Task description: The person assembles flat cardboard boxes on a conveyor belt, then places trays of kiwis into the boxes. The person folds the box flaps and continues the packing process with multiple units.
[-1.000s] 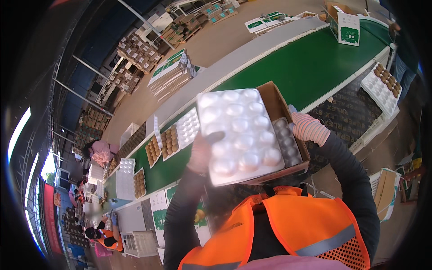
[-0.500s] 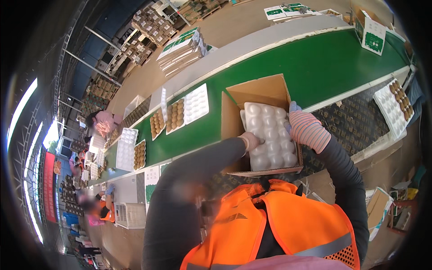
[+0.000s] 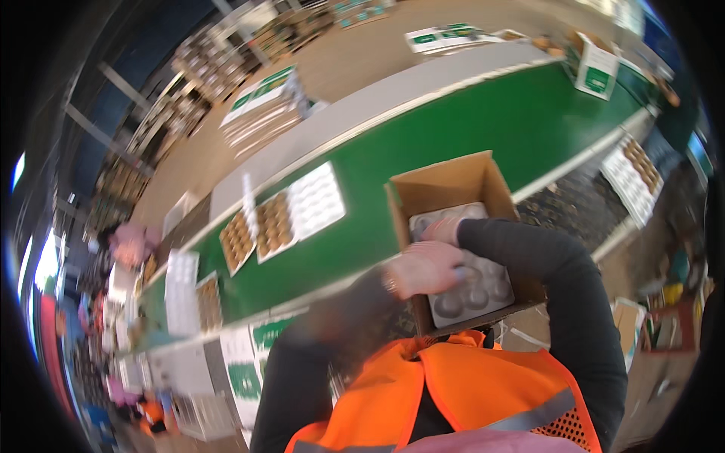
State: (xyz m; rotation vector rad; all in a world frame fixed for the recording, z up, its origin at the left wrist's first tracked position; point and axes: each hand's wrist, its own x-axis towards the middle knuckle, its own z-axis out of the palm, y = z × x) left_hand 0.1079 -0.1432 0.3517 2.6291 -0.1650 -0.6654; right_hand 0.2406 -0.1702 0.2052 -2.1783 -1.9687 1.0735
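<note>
An open cardboard box (image 3: 447,180) stands before me at the near edge of the green conveyor belt. Inside it lies a white moulded tray (image 3: 477,296) with rounded cups, low between the walls. My right hand (image 3: 444,229), in a striped glove, reaches into the far left part of the box. Its fingers lie flat on the tray, partly blurred. My left hand (image 3: 424,269), also gloved, crosses the box's left side above the tray. Motion smears its fingers, so its grip does not show. Both hands cover part of the tray.
Trays of brown round fruit (image 3: 273,225) and a white tray (image 3: 317,198) lie on the green belt (image 3: 377,185) to the left. Another part-filled tray (image 3: 633,180) sits at right. Far right on the belt is a white-and-green carton (image 3: 596,72). Flattened cartons (image 3: 260,113) are stacked beyond.
The white tray has gone down deeper into the box. My right hand has moved left from the box's right edge to inside it. The view has shifted.
</note>
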